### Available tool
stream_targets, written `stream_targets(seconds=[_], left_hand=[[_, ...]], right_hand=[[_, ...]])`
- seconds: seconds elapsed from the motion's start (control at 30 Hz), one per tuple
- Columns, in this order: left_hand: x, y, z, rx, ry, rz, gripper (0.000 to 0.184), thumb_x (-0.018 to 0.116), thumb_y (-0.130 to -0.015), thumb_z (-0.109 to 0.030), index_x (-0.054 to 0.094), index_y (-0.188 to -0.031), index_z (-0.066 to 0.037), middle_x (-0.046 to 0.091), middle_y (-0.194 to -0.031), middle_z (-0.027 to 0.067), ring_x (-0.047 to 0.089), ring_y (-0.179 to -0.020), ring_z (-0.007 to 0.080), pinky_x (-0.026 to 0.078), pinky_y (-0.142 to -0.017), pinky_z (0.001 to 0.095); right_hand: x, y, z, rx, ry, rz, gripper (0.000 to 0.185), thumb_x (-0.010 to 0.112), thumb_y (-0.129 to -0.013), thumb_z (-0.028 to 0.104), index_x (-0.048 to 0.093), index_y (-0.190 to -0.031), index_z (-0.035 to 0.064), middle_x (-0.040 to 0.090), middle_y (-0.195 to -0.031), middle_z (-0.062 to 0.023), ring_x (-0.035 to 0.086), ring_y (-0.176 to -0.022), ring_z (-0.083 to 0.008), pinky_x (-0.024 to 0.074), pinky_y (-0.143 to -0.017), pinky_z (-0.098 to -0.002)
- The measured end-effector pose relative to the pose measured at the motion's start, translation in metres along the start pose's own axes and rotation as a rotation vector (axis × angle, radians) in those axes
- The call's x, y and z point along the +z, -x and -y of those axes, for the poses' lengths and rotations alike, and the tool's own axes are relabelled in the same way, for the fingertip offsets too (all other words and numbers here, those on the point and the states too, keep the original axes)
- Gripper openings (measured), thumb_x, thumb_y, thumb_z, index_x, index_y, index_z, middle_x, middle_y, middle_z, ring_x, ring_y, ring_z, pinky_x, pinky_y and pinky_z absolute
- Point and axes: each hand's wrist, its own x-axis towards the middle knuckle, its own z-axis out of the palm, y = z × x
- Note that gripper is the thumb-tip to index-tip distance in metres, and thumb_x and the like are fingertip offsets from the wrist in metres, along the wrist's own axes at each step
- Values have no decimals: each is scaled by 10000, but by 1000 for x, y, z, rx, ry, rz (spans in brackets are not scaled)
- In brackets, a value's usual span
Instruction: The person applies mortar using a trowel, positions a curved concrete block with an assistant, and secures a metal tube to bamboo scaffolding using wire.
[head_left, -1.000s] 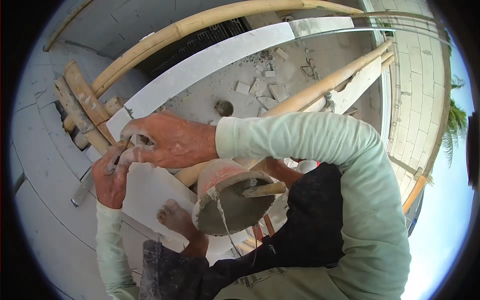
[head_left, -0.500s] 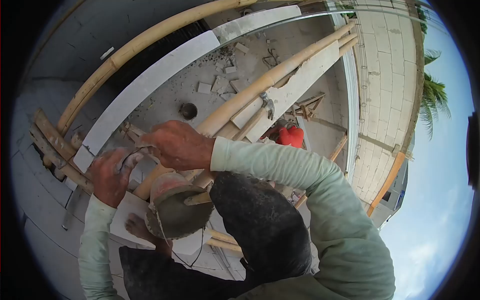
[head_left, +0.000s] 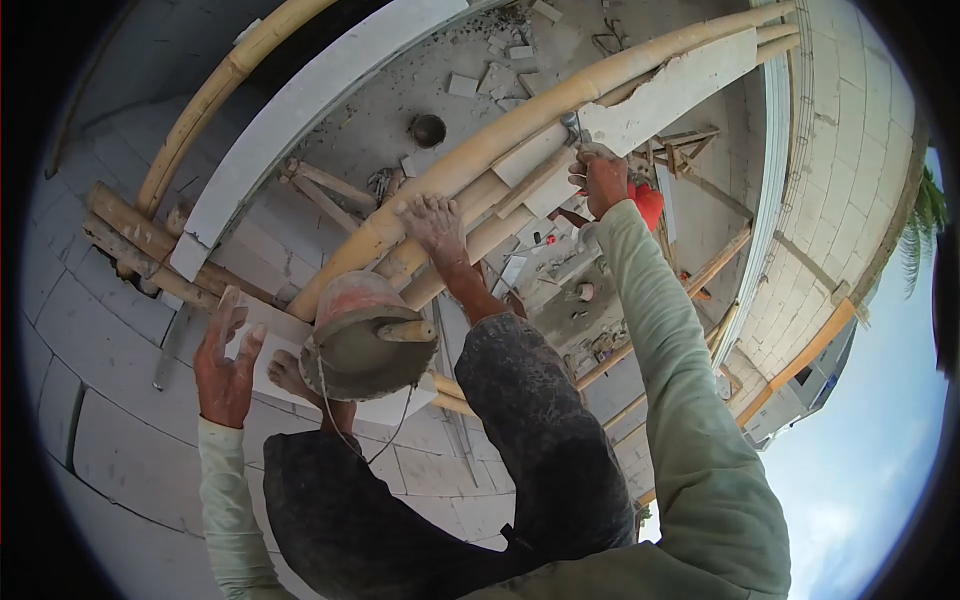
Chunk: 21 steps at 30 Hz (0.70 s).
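Note:
My left hand [head_left: 226,365] is raised beside the bucket, thumb and fingers apart, with nothing in it. Far out to the right, my right hand [head_left: 602,180] has its fingers curled on the hammer [head_left: 573,124], whose metal head shows just past the fingers; the rest is mostly hidden. The hammer is at a pale, broken-edged board [head_left: 680,85] lying on bamboo poles. Between my feet stands a bucket [head_left: 362,292] of grey mortar [head_left: 370,368]. A wooden handle [head_left: 406,331] sticks out of the mortar.
My bare feet rest on the bamboo poles [head_left: 560,95] and a pale block. A curved white block wall [head_left: 300,110] runs on the left. Far below are a dark bucket [head_left: 427,130], rubble and a person in red [head_left: 648,205]. A block wall [head_left: 850,180] rises at right.
My hands were together over the bucket, near a thin piece. They have parted: the left moved down and opened, the right reached out to the hammer. The view has shifted too.

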Motion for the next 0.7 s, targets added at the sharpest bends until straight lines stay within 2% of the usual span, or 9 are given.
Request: stream_targets(seconds=[0.1,0.2,0.3,0.4,0.47,0.53,0.6,0.67,0.7], left_hand=[[-8,34,6,-243,-2,41,553,619,-911,-337,480,-1335,-10,610,-1110,216,605,-1010,286,484,-887,396],[-8,56,5,-318,63,50,535,605,-917,-332,488,-1329,-11,612,-1088,208,605,-998,282,477,-889,375],[-3,63,-6,-414,80,56,545,604,-914,-331,485,-1325,6,610,-1076,205,593,-993,256,461,-902,354],[4,65,-16,-477,117,54,566,610,-911,-346,481,-1323,21,619,-1062,174,574,-990,220,448,-893,337],[6,66,-18,-492,119,61,578,612,-912,-355,478,-1321,31,627,-1049,143,559,-985,191,438,-880,323],[6,65,-17,-511,156,86,578,622,-908,-343,478,-1320,35,627,-1042,139,558,-986,182,436,-890,317],[12,62,-7,-481,181,88,554,620,-910,-323,482,-1321,22,619,-1060,159,572,-1003,210,448,-903,335],[9,64,-8,-446,206,71,513,629,-908,-286,496,-1318,-8,615,-1075,166,597,-1017,240,463,-924,360],[9,61,-20,-499,202,55,521,648,-895,-293,505,-1309,-12,618,-1079,175,605,-1021,252,466,-925,365]], right_hand=[[-53,-85,-37,-20,-14,-55,173,553,-880,94,618,-973,-36,635,-760,-102,618,-588,-197,534,-513,-302],[-61,-113,-34,86,100,-232,187,591,-858,106,633,-980,-29,645,-775,-103,628,-604,-192,532,-516,-289],[-60,-133,-41,-56,88,-216,164,620,-816,103,668,-936,3,654,-770,-96,632,-599,-184,527,-499,-279],[-56,-130,-42,-10,385,-203,207,597,-832,91,646,-1014,5,650,-900,-73,614,-745,-153,533,-644,-302],[-59,-133,-50,-197,281,-216,162,613,-780,85,680,-903,3,641,-733,-71,598,-599,-149,509,-507,-263],[-64,-142,-50,-182,350,-231,158,626,-774,73,677,-902,-4,638,-727,-56,589,-591,-142,510,-530,-257],[-74,-144,-48,-139,603,-110,267,593,-856,169,655,-1065,16,660,-950,-138,645,-819,-222,544,-745,-347],[-72,-131,-47,-327,293,-129,138,613,-763,77,683,-854,-1,664,-758,-99,622,-631,-177,508,-567,-265],[-79,-143,-49,-235,301,-130,165,605,-777,71,667,-902,-17,664,-799,-109,618,-679,-162,501,-579,-268]])
